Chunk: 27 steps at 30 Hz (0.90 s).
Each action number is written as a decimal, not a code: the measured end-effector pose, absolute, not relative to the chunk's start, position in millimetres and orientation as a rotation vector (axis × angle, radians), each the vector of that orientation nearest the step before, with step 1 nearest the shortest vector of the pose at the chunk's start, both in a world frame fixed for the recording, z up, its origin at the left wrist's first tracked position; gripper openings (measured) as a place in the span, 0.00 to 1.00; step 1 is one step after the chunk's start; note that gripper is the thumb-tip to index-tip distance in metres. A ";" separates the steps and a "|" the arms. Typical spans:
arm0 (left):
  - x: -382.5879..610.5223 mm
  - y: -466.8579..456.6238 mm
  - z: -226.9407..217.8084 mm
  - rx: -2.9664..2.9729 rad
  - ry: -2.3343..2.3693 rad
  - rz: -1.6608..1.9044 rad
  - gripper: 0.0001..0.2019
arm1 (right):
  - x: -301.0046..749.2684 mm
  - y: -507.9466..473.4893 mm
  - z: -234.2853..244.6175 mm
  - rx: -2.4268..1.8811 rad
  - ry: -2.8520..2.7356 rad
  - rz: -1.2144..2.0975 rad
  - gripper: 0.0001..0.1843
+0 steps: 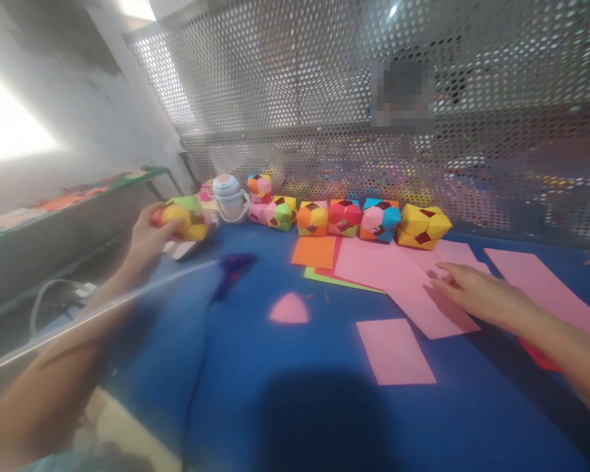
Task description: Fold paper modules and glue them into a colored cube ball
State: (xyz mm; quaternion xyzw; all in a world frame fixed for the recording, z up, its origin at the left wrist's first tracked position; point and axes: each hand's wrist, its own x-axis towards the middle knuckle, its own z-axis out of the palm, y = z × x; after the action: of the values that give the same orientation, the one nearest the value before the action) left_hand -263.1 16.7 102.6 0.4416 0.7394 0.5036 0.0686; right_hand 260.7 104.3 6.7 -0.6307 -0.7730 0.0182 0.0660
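At the far left of the table my left hand (147, 233) is closed around a folded paper ball (184, 219) in yellow, green and red, with the thumb across its front. Over on the right, my right hand (465, 288) has its fingers stretched out just above or on overlapping pink paper sheets (403, 282); whether they touch is hard to tell. A smaller pink sheet (396, 351) lies nearer to me. A pink folded piece (289, 308) sits at the middle of the blue table (246, 367).
Several similar folded balls (344, 217) line the back edge, below a perforated metal screen (295, 85). Left of them stands a white lidded bottle (229, 196). A blurred dark purple object (233, 269) and a long pale rod (108, 309) are at left. An orange sheet (313, 251) lies behind.
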 end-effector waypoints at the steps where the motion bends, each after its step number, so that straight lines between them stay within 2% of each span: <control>1: -263.2 18.1 107.4 1.342 2.154 1.569 0.36 | 260.9 105.8 11.9 -1.915 -2.301 0.055 0.15; 3: -260.2 21.7 116.9 1.340 1.977 1.664 0.36 | 255.5 108.1 26.6 -1.877 -2.251 0.102 0.20; 5: -253.4 25.8 125.6 1.348 1.810 1.704 0.34 | 238.9 108.5 45.0 -1.695 -2.226 0.215 0.19; 7: -244.7 29.5 132.8 1.387 1.677 1.690 0.32 | 210.4 107.5 63.9 -1.464 -2.217 0.419 0.16; 10: -233.8 34.6 139.6 1.454 1.534 1.601 0.33 | 152.3 106.3 86.3 -1.102 -2.196 0.759 0.18; 12: -230.5 38.8 140.9 1.499 1.453 1.527 0.34 | 111.3 106.6 94.8 -0.887 -2.122 1.021 0.23; 15: -230.0 46.7 138.3 1.603 1.312 1.395 0.32 | 57.4 106.8 99.6 -0.707 -1.966 1.315 0.38; 17: -229.2 51.3 135.1 1.674 1.211 1.326 0.31 | 29.3 105.9 99.7 -0.639 -1.868 1.433 0.42; 21: -221.0 54.7 132.2 1.768 1.190 1.239 0.30 | -8.0 101.9 96.9 -0.493 -1.703 1.565 0.39; 25: -213.8 52.5 134.7 1.816 1.318 1.141 0.32 | -24.1 95.3 92.4 -0.439 -1.625 1.489 0.31; 27: -213.8 51.5 134.8 1.811 1.342 1.099 0.34 | -26.6 91.8 89.8 -0.447 -1.601 1.480 0.31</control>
State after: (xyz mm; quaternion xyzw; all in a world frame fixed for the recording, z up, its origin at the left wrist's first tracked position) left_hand -213.8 51.5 134.8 0.6862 0.5084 0.4163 0.3120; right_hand -26.6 91.8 89.8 -0.1801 -0.6451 0.5964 0.4424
